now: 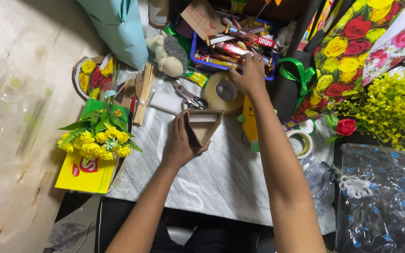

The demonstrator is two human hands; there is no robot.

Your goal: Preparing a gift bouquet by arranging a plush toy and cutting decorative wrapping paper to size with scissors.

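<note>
Left hand [180, 143] clamped on a small brown cardboard box, triangular and open-topped [204, 125], held just above the middle of the white marble-patterned desk [221, 182]. Right hand [245, 75] reaches to the far edge, fingers curled together over wrapped chocolate bars in a blue plastic basket [194, 55] (whether it grips one, cannot tell). Roll of clear tape [222, 92] sits between. Judgement: keep the box mouth tilted upward and steady; lift one bar cleanly without dragging its neighbours.

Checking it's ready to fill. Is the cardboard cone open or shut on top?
Open. The cardboard cone, held by the left hand, shows its bare inner walls through the triangular mouth; nothing covers it.
</note>
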